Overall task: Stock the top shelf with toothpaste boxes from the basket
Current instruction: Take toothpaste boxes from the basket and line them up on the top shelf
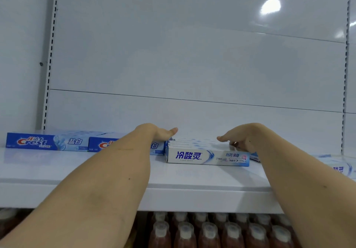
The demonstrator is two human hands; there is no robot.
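Note:
Several white toothpaste boxes [207,157] lie side by side in the middle of the top shelf [173,191], blue lettering facing front. My left hand [160,134] is against the left end of this group, thumb straight above the boxes and fingers hidden behind the hand. My right hand [238,138] is at the right end, its thumb lying over the top and its fingertips curled down onto the box ends. Blue Crest boxes [46,141] line the shelf to the left. The basket is out of view.
Another white box [339,167] lies on the shelf at the far right, partly behind my right forearm. White back panels rise behind the shelf, with slotted uprights [49,60] at the sides. Rows of capped reddish bottles [210,232] fill the shelf below.

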